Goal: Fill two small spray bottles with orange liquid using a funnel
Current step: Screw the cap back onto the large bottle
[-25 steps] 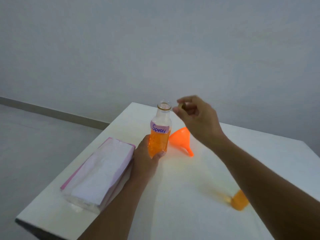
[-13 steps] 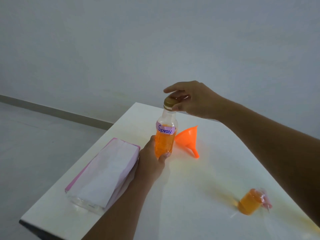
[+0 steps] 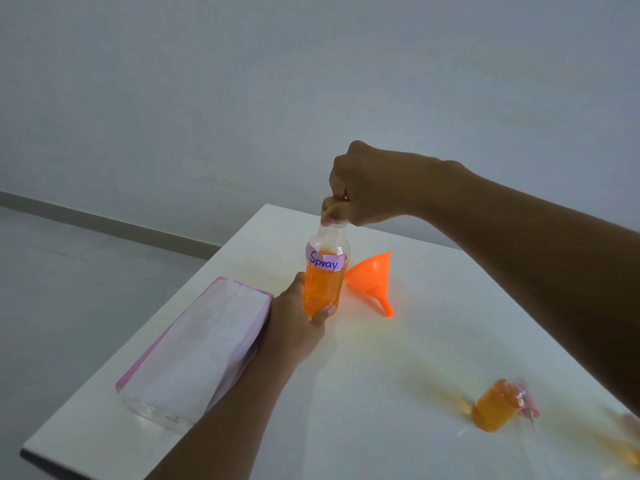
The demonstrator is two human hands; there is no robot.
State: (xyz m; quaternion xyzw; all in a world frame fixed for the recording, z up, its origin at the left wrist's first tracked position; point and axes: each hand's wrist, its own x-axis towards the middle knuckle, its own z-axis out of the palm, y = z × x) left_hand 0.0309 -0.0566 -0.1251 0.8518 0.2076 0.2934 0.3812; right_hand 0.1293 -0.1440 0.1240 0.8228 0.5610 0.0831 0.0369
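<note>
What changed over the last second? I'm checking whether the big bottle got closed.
The right hand brought the gold cap onto the open "Spray" bottle and now grips it from above. The left hand still holds the bottle; the funnel stayed lying beside it.

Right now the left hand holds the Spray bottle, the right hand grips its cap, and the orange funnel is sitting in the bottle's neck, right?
Not quite. The head view shows the funnel lying on its side on the table beside the bottle. The left hand holds the bottle and the right hand grips the cap.
</note>
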